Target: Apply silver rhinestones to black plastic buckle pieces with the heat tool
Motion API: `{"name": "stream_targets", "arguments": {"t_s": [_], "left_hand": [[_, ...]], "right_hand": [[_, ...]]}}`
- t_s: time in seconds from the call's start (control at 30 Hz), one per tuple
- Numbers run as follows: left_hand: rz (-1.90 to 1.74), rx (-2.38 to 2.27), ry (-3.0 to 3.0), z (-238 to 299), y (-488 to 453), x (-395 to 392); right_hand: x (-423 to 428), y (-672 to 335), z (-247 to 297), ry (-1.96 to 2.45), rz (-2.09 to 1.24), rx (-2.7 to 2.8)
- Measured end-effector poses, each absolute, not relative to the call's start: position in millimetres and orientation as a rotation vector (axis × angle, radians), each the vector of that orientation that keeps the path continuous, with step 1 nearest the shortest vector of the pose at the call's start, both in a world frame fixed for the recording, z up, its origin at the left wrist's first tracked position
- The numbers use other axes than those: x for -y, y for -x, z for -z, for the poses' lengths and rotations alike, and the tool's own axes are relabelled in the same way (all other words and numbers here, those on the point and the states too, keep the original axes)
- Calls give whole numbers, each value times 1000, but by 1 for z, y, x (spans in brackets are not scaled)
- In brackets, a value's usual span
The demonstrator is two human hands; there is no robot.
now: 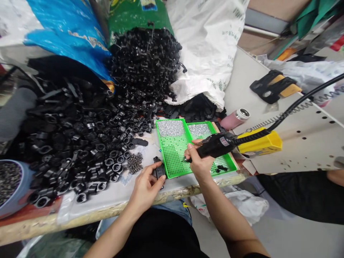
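My left hand [146, 186] pinches a small black plastic part [159, 169] against the table, just left of a green perforated tray [174, 150]. My right hand [197, 161] is wrapped round a black and yellow electric screwdriver [236, 142], whose tip points down onto the green tray. Small silver screws [170, 128] fill the tray's far end. A second green tray [212, 136] lies beside it under the tool.
A big heap of black plastic parts [88, 136] covers the table's left and back, spilling from sacks [209, 43]. A small pile of screws [135, 162] lies near my left hand. A bowl [10, 186] sits far left, a pink flask [236, 119] at right.
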State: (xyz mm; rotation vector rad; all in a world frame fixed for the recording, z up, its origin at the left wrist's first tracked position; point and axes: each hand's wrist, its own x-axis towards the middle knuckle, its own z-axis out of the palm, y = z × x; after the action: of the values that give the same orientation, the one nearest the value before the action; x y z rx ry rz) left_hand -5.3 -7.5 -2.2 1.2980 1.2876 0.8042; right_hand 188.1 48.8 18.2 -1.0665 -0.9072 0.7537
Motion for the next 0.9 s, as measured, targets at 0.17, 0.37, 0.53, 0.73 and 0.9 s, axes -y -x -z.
{"name": "stream_targets", "arguments": {"t_s": [0.17,0.37,0.53,0.73,0.9], "left_hand": [[-815,-1291,-1312,4,4,7],[-824,-1288,-1330,7,2,8],[-854,-1270,-1385,9,3,9],[-897,-1270,-1431,5,3,7],[-931,-1268,-1458,6,3,7]], "right_hand": [[-40,-178,-40,1030,-680,913],[-22,-137,-61,896,-887,1068],[-23,-118,-50,928,-980,1119],[-25,-113,-38,1009,-1024,1147],[-25,-109,-35,960,-1067,1177]]}}
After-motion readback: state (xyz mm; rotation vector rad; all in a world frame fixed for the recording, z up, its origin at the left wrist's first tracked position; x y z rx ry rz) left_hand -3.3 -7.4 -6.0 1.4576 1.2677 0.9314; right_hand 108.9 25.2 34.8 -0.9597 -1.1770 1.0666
